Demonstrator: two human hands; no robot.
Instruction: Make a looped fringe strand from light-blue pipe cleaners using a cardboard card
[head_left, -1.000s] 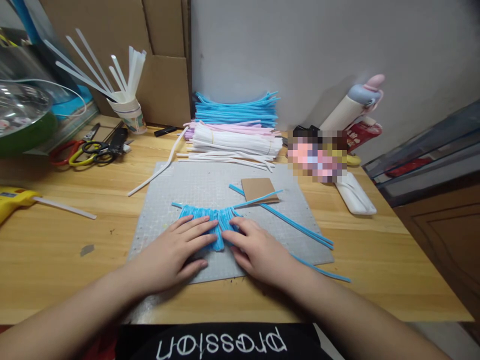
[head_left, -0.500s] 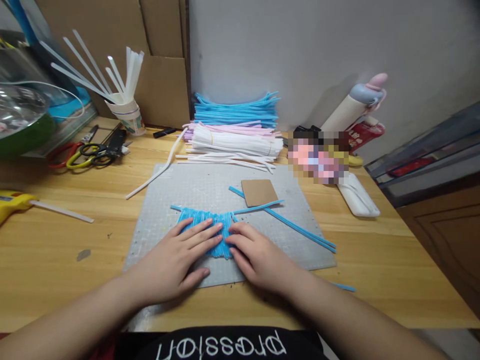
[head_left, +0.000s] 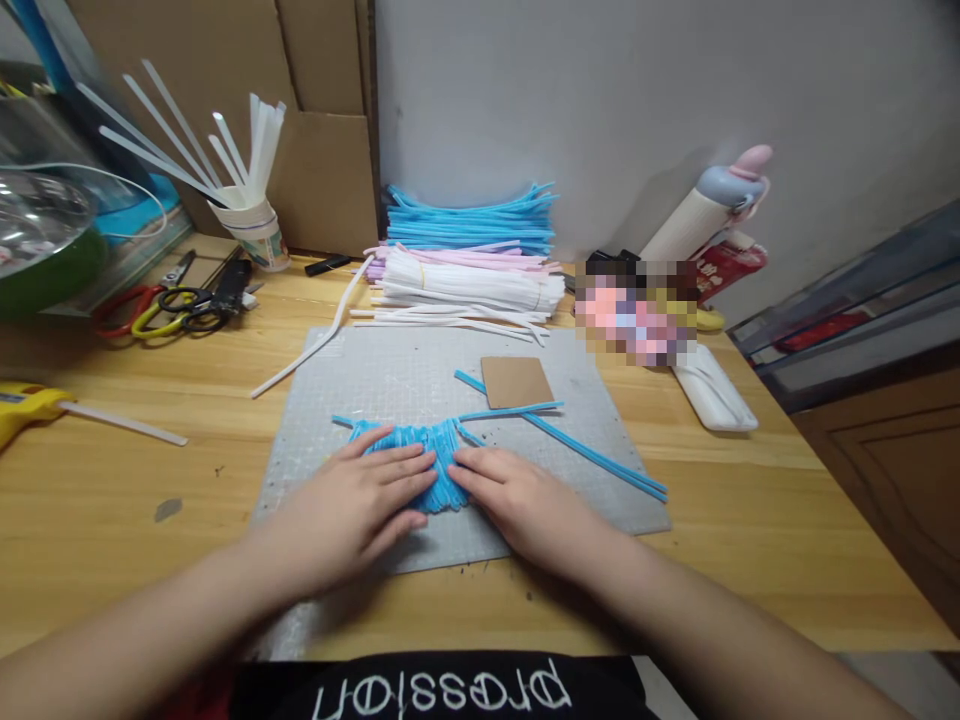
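Our left hand (head_left: 352, 500) and right hand (head_left: 525, 500) lie flat, fingers loosely spread, gripping nothing, pressing the blue pipe-cleaner bundle (head_left: 420, 445) mid grey mat (head_left: 375, 375), cardboard square (head_left: 516, 381) at its 1 o'clock; even pressure from 9 and 3 o'clock should, we judge, hold the strands aligned.

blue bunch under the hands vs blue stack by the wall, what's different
The blue bunch is gathered into short folds; the blue stack lies long and straight. The bunch is on the grey mat under the left hand and right hand; the stack sits untouched. Both are light blue.
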